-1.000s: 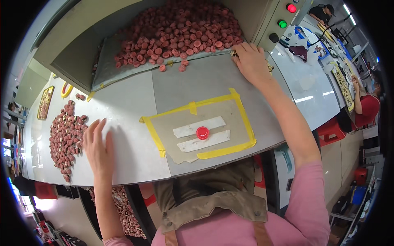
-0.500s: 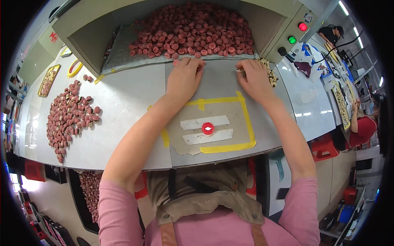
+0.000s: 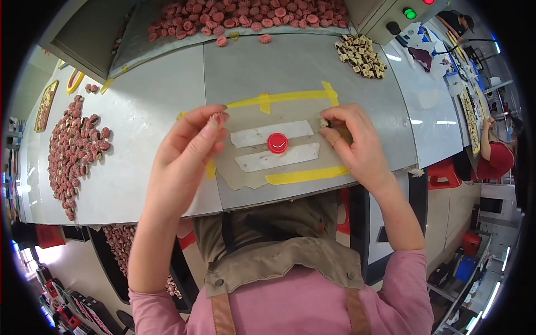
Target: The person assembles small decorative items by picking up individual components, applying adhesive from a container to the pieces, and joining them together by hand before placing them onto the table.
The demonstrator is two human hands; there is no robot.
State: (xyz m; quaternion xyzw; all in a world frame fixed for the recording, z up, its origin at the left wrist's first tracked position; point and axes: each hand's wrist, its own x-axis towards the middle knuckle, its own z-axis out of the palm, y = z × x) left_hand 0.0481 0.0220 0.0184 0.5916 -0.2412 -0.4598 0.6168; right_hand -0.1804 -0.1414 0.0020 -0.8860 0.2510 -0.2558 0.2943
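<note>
My left hand (image 3: pixel 187 148) pinches a small pink ridged cap (image 3: pixel 218 118) between thumb and fingers, above the left side of a taped sheet (image 3: pixel 240 180). Across from it, my right hand (image 3: pixel 360 145) grips a small cream-and-dark piece (image 3: pixel 324 122) at its fingertips, by the sheet's right side. Between the hands, a round red holder (image 3: pixel 277 143) sits in the middle of the sheet, between two white strips (image 3: pixel 273 133). Neither hand touches the holder. Fingers partly hide both held pieces.
A large heap of pink caps (image 3: pixel 245 17) lies in the open cabinet at the back. Cream-and-dark pieces (image 3: pixel 363 57) are piled back right. At left lie assembled pink pieces (image 3: pixel 72 151) and a filled tray (image 3: pixel 46 106). A co-worker in red (image 3: pixel 494 159) is at the far right.
Both hands have come back from the heaps toward me, to either side of the red holder. Two pink caps now lie on the table in front of the heap. The view has tilted downward.
</note>
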